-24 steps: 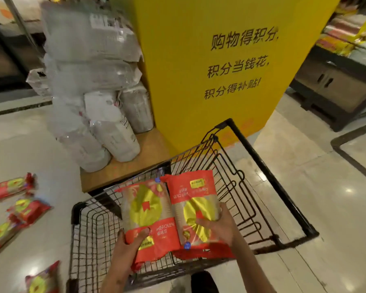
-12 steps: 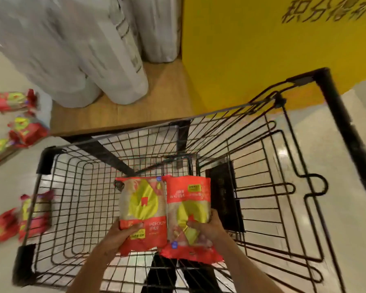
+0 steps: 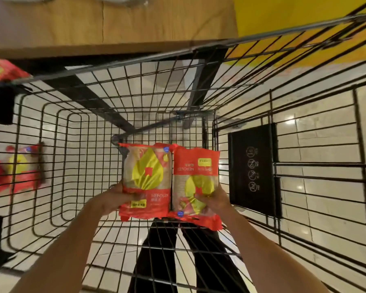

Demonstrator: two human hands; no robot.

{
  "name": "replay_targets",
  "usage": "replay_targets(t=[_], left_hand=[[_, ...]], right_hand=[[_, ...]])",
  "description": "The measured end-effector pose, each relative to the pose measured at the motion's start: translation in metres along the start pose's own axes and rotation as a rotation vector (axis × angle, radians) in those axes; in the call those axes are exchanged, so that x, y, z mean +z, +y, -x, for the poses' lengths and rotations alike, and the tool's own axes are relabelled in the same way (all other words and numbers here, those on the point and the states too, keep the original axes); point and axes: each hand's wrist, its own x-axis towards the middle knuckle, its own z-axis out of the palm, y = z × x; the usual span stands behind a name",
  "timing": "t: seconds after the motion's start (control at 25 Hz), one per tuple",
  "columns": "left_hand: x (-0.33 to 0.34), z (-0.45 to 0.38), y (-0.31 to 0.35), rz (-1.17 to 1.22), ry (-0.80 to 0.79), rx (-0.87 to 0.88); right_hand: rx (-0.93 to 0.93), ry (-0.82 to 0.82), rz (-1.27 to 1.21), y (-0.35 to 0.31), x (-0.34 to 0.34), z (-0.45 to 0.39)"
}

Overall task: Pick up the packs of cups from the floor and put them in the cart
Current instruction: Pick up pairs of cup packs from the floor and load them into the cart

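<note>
I am holding 2 red and yellow plastic packs of cups side by side, touching, inside the black wire cart [image 3: 304, 127]: the left pack [image 3: 146, 178] and the right pack [image 3: 195, 180]. My left hand [image 3: 112, 197] is closing its grip on the left pack's lower edge, and my right hand [image 3: 217, 200] is clasping the right pack's lower corner. Another red and yellow pack [image 3: 19, 170] is lying on the pale tiled floor [image 3: 325, 214] beyond the cart's left wall.
</note>
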Motion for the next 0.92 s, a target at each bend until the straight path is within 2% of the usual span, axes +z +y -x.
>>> replay_targets(t=[0.24,0.32,0.44,0.56,0.68,0.76,0.92], left_hand=[[0.010,-0.007,0.023,-0.419,0.015,-0.176],[0.011,-0.011,0.018,-0.586,0.123,-0.166],[0.012,-0.015,0.012,-0.659,0.234,-0.142],[0.022,-0.008,0.022,-0.795,0.286,-0.091],[0.044,0.018,0.038,-0.791,0.495,-0.075],[0.066,0.047,0.053,-0.811,0.560,-0.040],[0.088,0.120,0.082,-0.971,0.712,0.187]], right_hand=[[0.075,0.039,0.340,0.016,0.008,-0.024],[0.063,0.135,0.481,-0.001,0.015,0.001],[0.035,0.273,0.527,-0.010,0.030,0.026],[-0.008,0.295,0.543,-0.019,0.039,0.043],[-0.055,0.276,0.680,-0.046,0.037,0.061],[-0.193,0.273,0.790,-0.071,0.032,0.078],[-0.685,0.243,0.918,-0.131,0.023,0.141]])
